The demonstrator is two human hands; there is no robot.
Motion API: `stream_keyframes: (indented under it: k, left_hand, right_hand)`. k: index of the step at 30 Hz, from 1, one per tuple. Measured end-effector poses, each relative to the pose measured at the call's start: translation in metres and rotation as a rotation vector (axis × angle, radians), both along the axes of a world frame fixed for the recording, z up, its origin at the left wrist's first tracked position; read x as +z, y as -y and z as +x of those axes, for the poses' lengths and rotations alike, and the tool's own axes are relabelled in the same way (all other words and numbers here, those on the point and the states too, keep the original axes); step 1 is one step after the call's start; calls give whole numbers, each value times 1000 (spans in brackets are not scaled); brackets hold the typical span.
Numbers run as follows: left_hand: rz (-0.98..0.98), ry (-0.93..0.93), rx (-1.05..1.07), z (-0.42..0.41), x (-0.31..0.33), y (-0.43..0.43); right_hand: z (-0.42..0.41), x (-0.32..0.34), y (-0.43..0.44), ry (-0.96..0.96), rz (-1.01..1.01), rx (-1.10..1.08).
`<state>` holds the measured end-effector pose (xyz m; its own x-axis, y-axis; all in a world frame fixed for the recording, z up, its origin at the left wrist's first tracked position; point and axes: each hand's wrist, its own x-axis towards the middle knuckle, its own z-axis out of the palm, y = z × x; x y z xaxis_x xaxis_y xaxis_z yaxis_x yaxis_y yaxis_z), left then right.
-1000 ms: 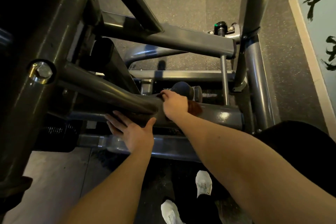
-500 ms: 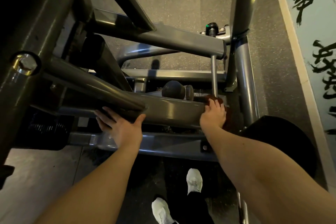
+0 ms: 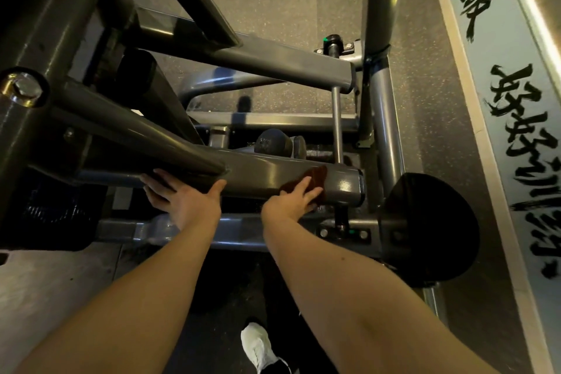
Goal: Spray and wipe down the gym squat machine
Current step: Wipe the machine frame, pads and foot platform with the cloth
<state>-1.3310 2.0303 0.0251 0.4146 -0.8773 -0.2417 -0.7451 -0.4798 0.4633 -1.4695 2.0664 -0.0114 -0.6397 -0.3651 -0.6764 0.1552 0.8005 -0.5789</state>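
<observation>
Squat machine (image 3: pixel 273 61), grey steel frame seen from above, with the wiping stage of the task in hand. The member under work is the lower beam (image 3: pixel 258 171), low in the frame at mid-picture and just in front of the person. Its long axis runs across the view from left to right, close to level. Its free end, closed by an end cap (image 3: pixel 353 187), points to the person's right, toward the upright post (image 3: pixel 384 118) and the lettered wall (image 3: pixel 516 136) beyond. A reddish-brown cloth (image 3: pixel 317 174) lies over the top and near face of the beam, just short of the cap. The right hand (image 3: pixel 291 202) presses the cloth to the metal with fingers extended and nearly flat, not bunched round it. The left hand (image 3: pixel 185 202) lies spread and flat on the near face further left, thumb raised and holding nothing, apparently as a brace. No spray bottle is in view. Judged from this layout, the stroke runs along the beam; the next move calls for steady pressure carried parallel to the long axis and over the cap, with care at the thin rod (image 3: pixel 337 124) that meets the beam beside the cloth. A black round pad (image 3: pixel 431 228) stands to the right, and a white shoe (image 3: pixel 258 346) rests on the floor (image 3: pixel 212 313) below.
</observation>
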Motion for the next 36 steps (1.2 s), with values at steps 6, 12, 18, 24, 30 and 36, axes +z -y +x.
stream_keyframes:
  k: [6,12,18,24,30,36]
  left_hand:
    - [-45,-35,18,-1,2,-1]
    - [-189,-130,81,22,5,-3]
    - [-231,-532,287,39,20,-19]
    - [-152,-651,134,39,47,-52]
    - [-123,-838,99,48,53,-62]
    - [-88,-924,72,43,55,-63]
  right_hand:
    - [-7,15,-1,181,-62,-395]
    - [67,40,20,387,-78,-424]
    - [110,50,15,472,-145,-148]
    - [86,68,-16,555,-377,274]
    - [64,99,-14,581,-485,579]
    - [53,97,-15,589,-570,687]
